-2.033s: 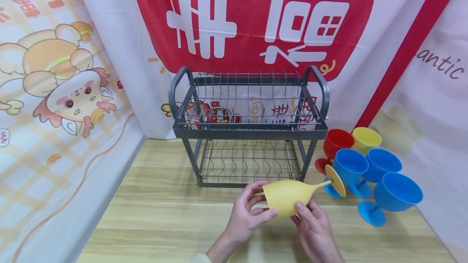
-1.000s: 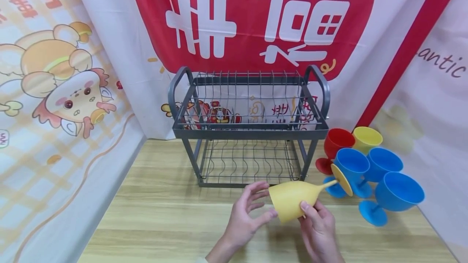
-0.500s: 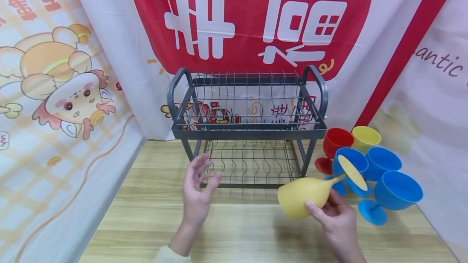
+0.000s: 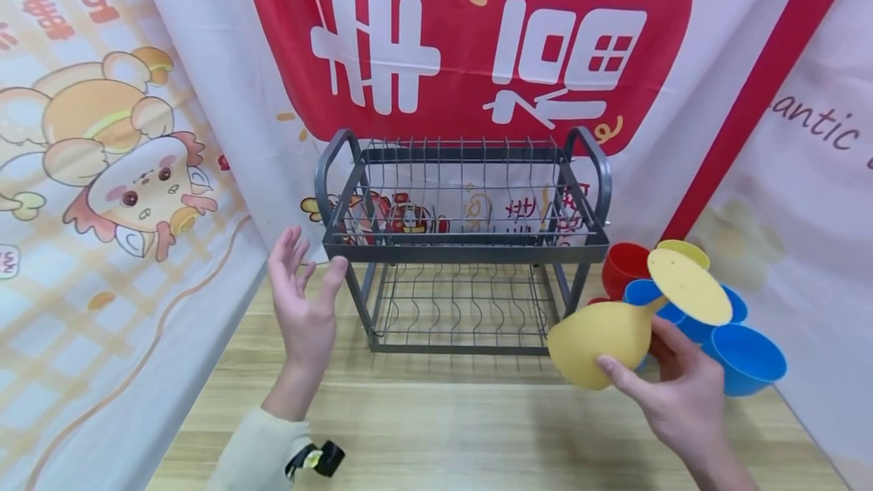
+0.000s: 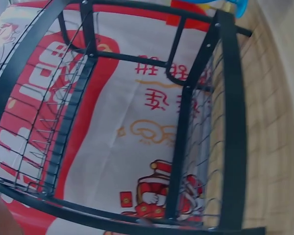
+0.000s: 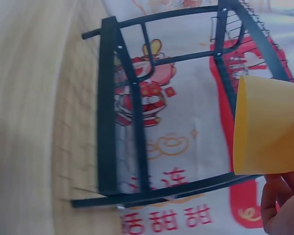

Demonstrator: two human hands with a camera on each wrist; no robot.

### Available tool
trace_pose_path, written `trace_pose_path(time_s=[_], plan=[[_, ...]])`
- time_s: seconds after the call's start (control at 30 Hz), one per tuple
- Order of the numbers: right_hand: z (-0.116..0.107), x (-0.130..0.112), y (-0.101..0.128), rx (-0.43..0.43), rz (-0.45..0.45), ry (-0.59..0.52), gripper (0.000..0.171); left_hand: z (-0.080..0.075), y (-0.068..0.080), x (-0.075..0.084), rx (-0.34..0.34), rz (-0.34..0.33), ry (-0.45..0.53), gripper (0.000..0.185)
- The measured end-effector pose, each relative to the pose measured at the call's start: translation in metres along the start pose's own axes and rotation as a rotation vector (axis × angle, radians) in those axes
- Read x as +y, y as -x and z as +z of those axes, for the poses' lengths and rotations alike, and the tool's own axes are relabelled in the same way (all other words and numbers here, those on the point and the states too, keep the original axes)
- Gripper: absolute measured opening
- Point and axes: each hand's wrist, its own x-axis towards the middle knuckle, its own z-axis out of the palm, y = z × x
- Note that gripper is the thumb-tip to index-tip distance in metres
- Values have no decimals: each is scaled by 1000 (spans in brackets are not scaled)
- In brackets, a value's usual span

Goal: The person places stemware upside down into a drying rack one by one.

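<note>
Yellow goblet (image 4: 603,339) is in the right hand (image 4: 682,392) alone now: the left hand (image 4: 303,301) has let go and drifted over to the left front corner of the grey dish rack (image 4: 464,248), fingers spread, holding nothing. So the handoff looks finished, and the goblet has been tipped further, foot up and mouth pointing down and left. It's matte plastic with a wide flat foot, hovering right of the rack, in front of the blue cups (image 4: 746,358) and red cup (image 4: 624,264), fingers wrapped round the bowl.
</note>
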Motion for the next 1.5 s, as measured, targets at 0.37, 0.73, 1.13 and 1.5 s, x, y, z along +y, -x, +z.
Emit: trace_pose_path(time_s=[0.37,0.73,1.13,1.5], plan=[[-38,-43,-38,-35,-195,-61,70,15,-32,8,-186,-48,59,66],[-43,-115,-80,-50,-244,-50,65,14,-37,15,-185,-46,65,77],[-1,-165,-125,-121,-303,-40,70,19,-33,10,-160,-18,98,76],[29,-156,-164,-155,-340,59,73,32,-28,5,-139,-3,144,77]])
